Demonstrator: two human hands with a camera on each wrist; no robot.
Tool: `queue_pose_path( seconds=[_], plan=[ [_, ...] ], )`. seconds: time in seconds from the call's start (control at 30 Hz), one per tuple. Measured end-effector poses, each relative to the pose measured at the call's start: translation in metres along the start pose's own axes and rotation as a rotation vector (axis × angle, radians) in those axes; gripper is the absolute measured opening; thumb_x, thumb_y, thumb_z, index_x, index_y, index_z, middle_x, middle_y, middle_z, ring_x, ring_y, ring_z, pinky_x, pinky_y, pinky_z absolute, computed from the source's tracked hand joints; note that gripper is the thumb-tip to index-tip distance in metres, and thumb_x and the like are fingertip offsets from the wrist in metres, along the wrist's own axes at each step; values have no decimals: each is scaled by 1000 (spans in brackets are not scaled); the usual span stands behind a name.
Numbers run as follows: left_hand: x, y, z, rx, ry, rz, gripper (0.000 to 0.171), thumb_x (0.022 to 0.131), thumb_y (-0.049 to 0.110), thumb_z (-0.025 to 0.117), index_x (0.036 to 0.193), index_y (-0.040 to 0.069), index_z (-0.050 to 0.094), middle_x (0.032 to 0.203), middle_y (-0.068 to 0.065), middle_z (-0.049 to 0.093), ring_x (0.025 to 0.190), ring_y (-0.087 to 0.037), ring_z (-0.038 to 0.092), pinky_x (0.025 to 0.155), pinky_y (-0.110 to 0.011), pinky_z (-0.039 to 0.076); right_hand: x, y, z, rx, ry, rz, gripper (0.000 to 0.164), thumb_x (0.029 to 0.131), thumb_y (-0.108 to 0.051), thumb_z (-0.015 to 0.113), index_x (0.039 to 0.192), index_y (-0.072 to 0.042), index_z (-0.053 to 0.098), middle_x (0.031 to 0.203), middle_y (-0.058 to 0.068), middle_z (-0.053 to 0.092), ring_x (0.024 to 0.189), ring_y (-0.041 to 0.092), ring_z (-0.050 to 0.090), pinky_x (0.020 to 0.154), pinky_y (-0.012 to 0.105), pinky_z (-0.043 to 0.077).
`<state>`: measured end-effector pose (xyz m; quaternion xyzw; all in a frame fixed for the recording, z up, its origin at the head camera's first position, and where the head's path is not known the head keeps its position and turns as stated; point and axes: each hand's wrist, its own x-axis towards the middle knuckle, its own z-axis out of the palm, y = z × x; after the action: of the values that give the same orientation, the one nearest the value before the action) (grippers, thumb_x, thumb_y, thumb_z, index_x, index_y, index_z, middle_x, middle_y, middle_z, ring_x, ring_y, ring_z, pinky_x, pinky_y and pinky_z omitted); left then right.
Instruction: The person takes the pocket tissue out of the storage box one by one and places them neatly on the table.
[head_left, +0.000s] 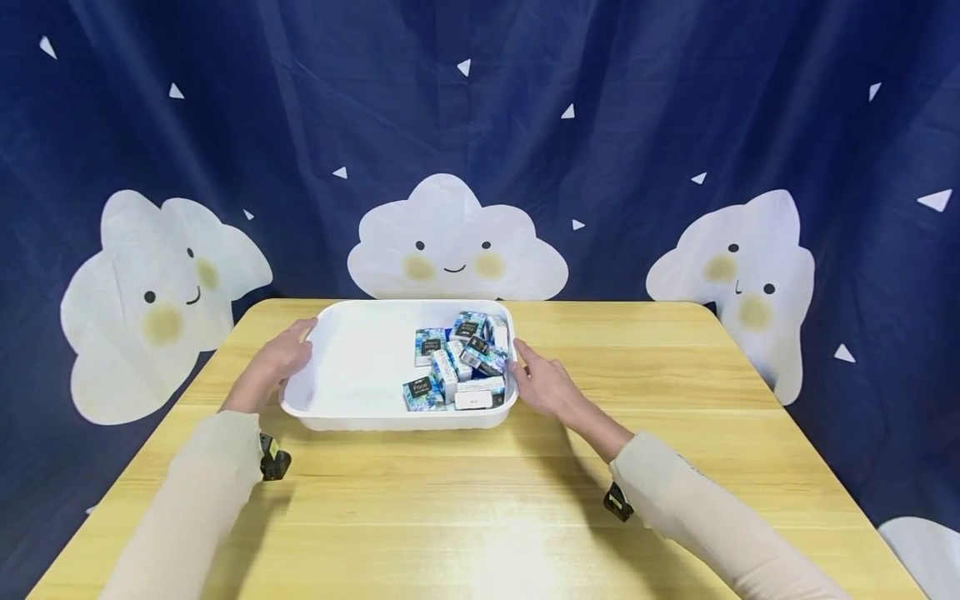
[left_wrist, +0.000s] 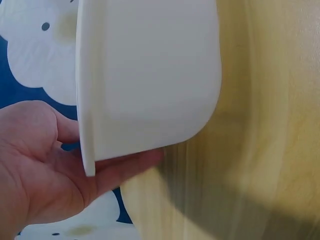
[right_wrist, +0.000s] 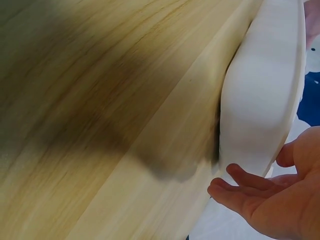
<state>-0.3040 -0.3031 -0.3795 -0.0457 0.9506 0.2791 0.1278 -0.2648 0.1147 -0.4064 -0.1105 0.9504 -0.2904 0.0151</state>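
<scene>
A white plastic tray (head_left: 352, 358) with rounded corners stands lengthwise between the two hands. Its right half holds a jumbled pile of small blue-and-black patterned boxes (head_left: 424, 393), some showing white sides. At the left end, the left hand (head_left: 288, 350) grips the tray, thumb at the rim and fingers stretched under it along the outer wall in the left wrist view. The right hand (head_left: 546, 385) holds the opposite end. In the right wrist view its thumb meets the rim, while the loosely bent fingers (right_wrist: 245, 175) lie low beside the outer wall.
The tray is towards the far edge of a light wooden table (head_left: 420, 492). Behind hangs a dark blue curtain (head_left: 600, 50) printed with white clouds and triangles. A small black camera (head_left: 274, 460) is strapped at the left wrist, another (head_left: 618, 502) at the right.
</scene>
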Motion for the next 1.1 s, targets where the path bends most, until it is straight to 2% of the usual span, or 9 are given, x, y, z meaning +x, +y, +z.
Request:
queue_pose_path(
  seconds=[0.17, 0.27, 0.33, 0.53, 0.6, 0.77, 0.87, 1.0, 1.1],
  plan=[
    [5, -8, -4, -96, -33, -1, 61, 108, 15, 29, 163, 9, 5, 160, -36, 16, 98, -36, 56, 67, -35, 49, 0, 0, 0, -24, -17, 10, 55, 110, -31, 39, 160, -10, 29, 120, 17, 73, 91, 27, 70, 88, 46, 53],
    [7, -11, -7, -152, -68, -3, 62, 107, 14, 31, 163, 10, 5, 156, -37, 20, 72, -21, 55, 60, -29, 47, 1, -1, -1, -44, -25, 8, 56, 110, -31, 38, 161, -10, 28, 116, 16, 74, 77, 24, 66, 85, 45, 53],
    [7, -11, -9, -178, -90, -6, 62, 107, 14, 31, 163, 11, 5, 154, -37, 20, 66, -16, 51, 59, -29, 47, 1, -1, -2, -51, -28, 11, 56, 110, -32, 38, 161, -11, 28, 113, 15, 75, 74, 24, 64, 86, 45, 52],
    [8, -16, -12, -241, -122, -33, 63, 109, 15, 33, 164, 15, 3, 135, -33, 33, 73, -21, 55, 63, -33, 48, 1, -2, -2, -59, -44, 28, 57, 110, -35, 36, 162, -13, 25, 110, 13, 75, 93, 32, 66, 96, 50, 49],
    [9, -17, -12, -245, -117, -32, 63, 110, 15, 34, 164, 17, 3, 140, -31, 32, 83, -23, 57, 66, -33, 49, 1, -2, -2, -61, -47, 28, 57, 111, -36, 35, 162, -13, 24, 110, 13, 75, 94, 33, 66, 97, 50, 49],
    [11, -17, -11, -250, -105, -35, 64, 109, 15, 35, 164, 18, 3, 144, -33, 31, 83, -25, 59, 65, -32, 49, 1, -1, -3, -70, -43, 23, 57, 111, -35, 35, 162, -12, 24, 109, 14, 75, 81, 29, 64, 93, 48, 50],
    [11, -14, -12, -220, -116, -48, 62, 109, 15, 35, 163, 8, 6, 141, -33, 36, 85, -24, 60, 67, -31, 51, 1, 0, -2, -75, -46, 32, 58, 111, -37, 34, 162, -13, 23, 106, 13, 75, 84, 29, 64, 95, 48, 49],
    [13, -14, -13, -171, -150, -94, 56, 108, 18, 34, 155, -9, 23, 131, -29, 49, 93, -24, 61, 72, -28, 52, 0, 1, -1, -76, -48, 38, 58, 111, -39, 33, 163, -15, 23, 106, 14, 75, 97, 32, 65, 100, 50, 48],
    [14, -16, -14, -164, -164, -119, 53, 108, 20, 34, 150, -12, 32, 129, -26, 53, 97, -25, 61, 75, -28, 52, 0, 1, 0, -80, -43, 33, 58, 111, -39, 33, 162, -15, 23, 107, 15, 75, 102, 34, 66, 102, 51, 48]
  ],
)
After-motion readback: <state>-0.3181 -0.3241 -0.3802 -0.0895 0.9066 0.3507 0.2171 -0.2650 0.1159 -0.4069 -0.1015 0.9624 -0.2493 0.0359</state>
